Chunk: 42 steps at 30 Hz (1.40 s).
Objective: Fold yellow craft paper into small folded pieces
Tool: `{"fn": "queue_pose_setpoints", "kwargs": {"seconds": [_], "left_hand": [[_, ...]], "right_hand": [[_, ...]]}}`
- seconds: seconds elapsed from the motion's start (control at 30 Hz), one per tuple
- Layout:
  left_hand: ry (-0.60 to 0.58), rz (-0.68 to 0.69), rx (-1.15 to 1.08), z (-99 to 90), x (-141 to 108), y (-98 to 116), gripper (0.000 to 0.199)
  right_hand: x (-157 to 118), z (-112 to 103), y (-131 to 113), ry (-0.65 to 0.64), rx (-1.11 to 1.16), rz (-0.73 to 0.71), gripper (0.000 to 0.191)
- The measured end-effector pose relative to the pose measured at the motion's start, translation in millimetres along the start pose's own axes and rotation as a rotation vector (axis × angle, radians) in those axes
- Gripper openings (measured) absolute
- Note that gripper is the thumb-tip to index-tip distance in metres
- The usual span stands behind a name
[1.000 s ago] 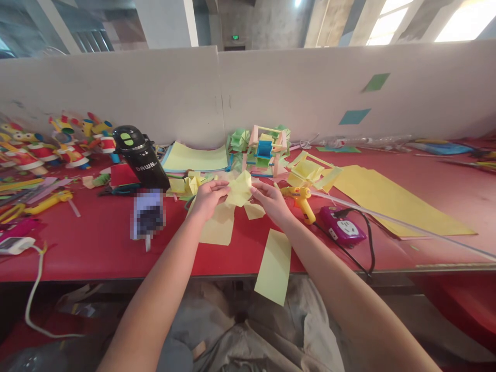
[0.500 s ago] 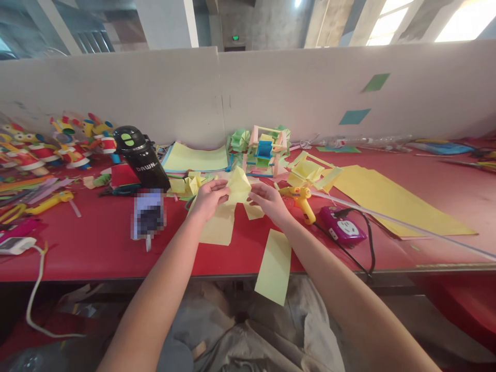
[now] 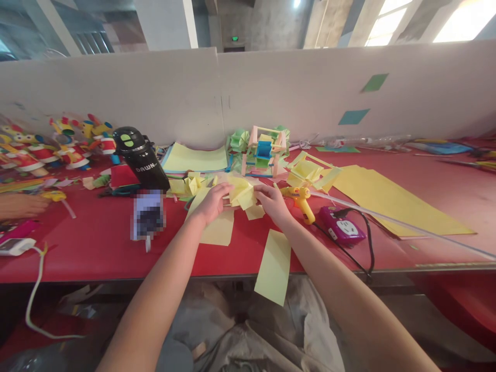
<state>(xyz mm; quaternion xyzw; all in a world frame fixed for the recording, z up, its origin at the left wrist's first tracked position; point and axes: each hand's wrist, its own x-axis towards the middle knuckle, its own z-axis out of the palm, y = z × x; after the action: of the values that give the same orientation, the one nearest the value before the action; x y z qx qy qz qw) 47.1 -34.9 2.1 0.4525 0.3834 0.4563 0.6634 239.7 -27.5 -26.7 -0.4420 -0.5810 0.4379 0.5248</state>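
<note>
Between my two hands is a folded piece of yellow paper point(image 3: 242, 193), its creased faces turned up. My left hand point(image 3: 214, 201) pinches its left edge, and my right hand point(image 3: 270, 200) grips the right edge with thumb and fingers. Beneath them lie a pale yellow sheet point(image 3: 217, 227) and a smaller paper piece point(image 3: 255, 212). A yellow hot glue gun point(image 3: 300, 200) rests just right of my right hand. Nearer me, a light yellow paper strip point(image 3: 273, 266) juts over the table edge.
A paper-wheel model point(image 3: 264, 150) stands behind my hands. To the left are a black bottle point(image 3: 139, 157), a blurred-out device point(image 3: 148, 214) and another person's hand point(image 3: 23, 205). A purple power socket point(image 3: 343, 226) with a black cable and large yellow sheets point(image 3: 399, 201) lie to the right.
The folded paper has tipped from standing in a peak to lying lower and flatter between my hands. Another person's hand has come in at the far left, over the yellow-handled tool.
</note>
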Motion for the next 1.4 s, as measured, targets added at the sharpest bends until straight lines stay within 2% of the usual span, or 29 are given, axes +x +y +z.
{"fn": "queue_pose_setpoints", "kwargs": {"seconds": [0.07, 0.17, 0.33, 0.57, 0.7, 0.83, 0.9, 0.93, 1.0, 1.07, 1.13, 1.2, 1.33, 1.4], "left_hand": [[0.013, -0.005, 0.044, -1.1, 2.0, -2.1, 0.034], [0.092, 0.014, 0.177, -4.1, 5.5, -8.7, 0.031], [0.115, 0.101, 0.347, -6.0, 8.5, -17.6, 0.026], [0.14, 0.152, 0.3, -2.1, 8.1, -18.4, 0.032], [0.151, 0.111, 0.313, -4.2, 9.9, -19.6, 0.029], [0.141, 0.13, 0.375, -5.0, 8.8, -16.9, 0.031], [0.098, 0.146, 0.388, -3.9, 4.8, -12.2, 0.035], [0.051, 0.138, 0.376, -3.3, 2.2, -9.1, 0.038], [-0.117, 0.076, 0.288, -2.8, -2.9, -2.6, 0.044], [-0.205, 0.003, 0.17, -3.4, -6.3, 3.2, 0.049], [-0.187, -0.044, 0.097, -4.6, -7.0, 6.6, 0.064], [-0.123, -0.072, 0.092, -5.4, -5.7, 7.0, 0.068], [-0.065, -0.069, 0.203, -4.0, -2.4, 0.8, 0.044], [-0.073, -0.05, 0.268, -2.6, -1.4, -3.3, 0.042]], "right_hand": [[0.3, 0.3, 0.8, 0.006, -0.015, 0.005, 0.021], [0.1, 1.2, 1.8, -0.003, -0.029, -0.006, 0.023], [-2.6, 2.8, 1.3, -0.097, -0.097, -0.044, 0.028], [-5.5, 4.6, -1.3, -0.115, -0.139, -0.099, 0.03], [-6.1, 5.4, -2.2, -0.103, -0.167, -0.134, 0.028], [-5.7, 4.7, -3.0, -0.101, -0.179, -0.118, 0.03], [-4.9, 3.4, -2.9, -0.102, -0.167, -0.124, 0.029], [-4.3, 2.6, -2.6, -0.097, -0.158, -0.133, 0.029], [-3.2, 0.8, -2.0, -0.072, -0.144, -0.151, 0.029], [-2.5, -0.3, -1.3, -0.045, -0.136, -0.16, 0.028], [-2.6, -0.3, -1.3, -0.032, -0.136, -0.161, 0.028], [-3.3, 0.7, -2.0, -0.037, -0.141, -0.168, 0.027], [-6.1, 3.6, -5.4, -0.097, -0.15, -0.222, 0.027], [-8.1, 4.4, -8.0, -0.126, -0.157, -0.237, 0.027]]}}
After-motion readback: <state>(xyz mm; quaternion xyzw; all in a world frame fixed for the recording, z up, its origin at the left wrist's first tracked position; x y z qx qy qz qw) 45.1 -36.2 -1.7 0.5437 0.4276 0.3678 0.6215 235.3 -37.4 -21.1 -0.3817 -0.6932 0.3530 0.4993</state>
